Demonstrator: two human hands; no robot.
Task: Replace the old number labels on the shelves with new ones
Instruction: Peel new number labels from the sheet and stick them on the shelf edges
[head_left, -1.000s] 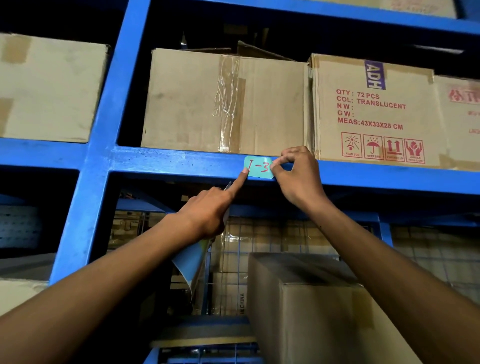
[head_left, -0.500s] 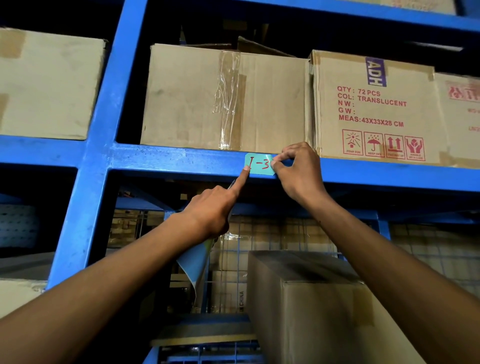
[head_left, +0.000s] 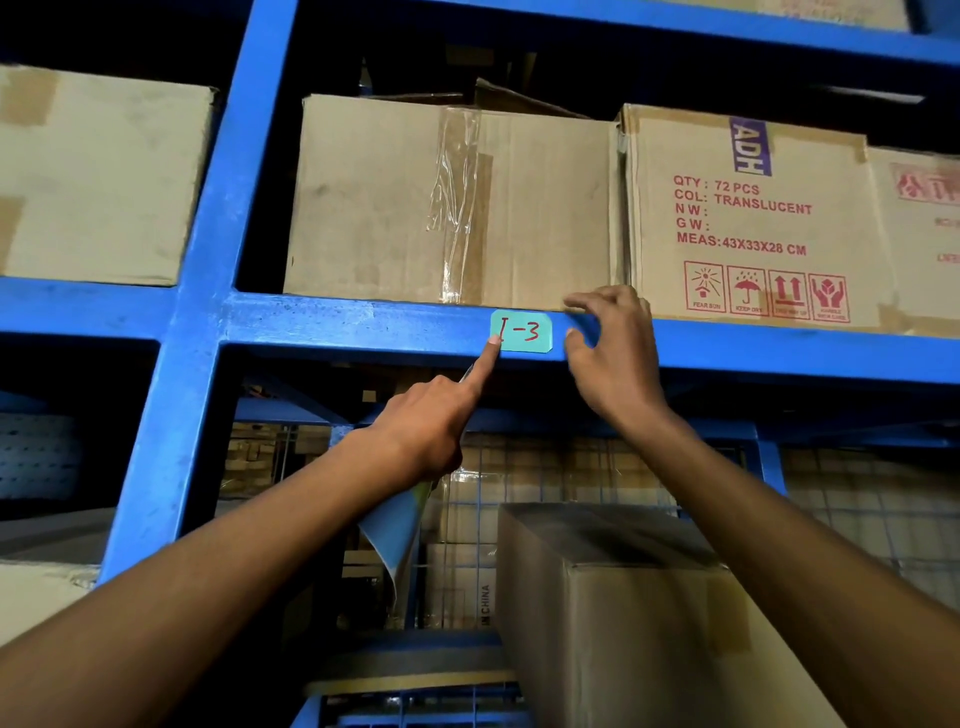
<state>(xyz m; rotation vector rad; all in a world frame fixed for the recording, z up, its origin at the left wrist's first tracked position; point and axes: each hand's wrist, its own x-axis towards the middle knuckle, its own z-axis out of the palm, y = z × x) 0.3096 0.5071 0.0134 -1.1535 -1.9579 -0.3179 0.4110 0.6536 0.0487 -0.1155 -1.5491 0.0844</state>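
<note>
While left hand (head_left: 426, 421) points, right hand (head_left: 610, 353) hovers.

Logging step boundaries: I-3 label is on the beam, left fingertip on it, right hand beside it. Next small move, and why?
Probably sweep the left hand fingertip rightward across the label to press it flat. Only its left edge is pinned; the right hand sits open just off the right edge, and the label lies square on the beam.

A blue shelf beam (head_left: 363, 325) carries a taped carton (head_left: 447, 202), a printed carton (head_left: 748, 218) and a stuck-on label (head_left: 521, 331).
</note>
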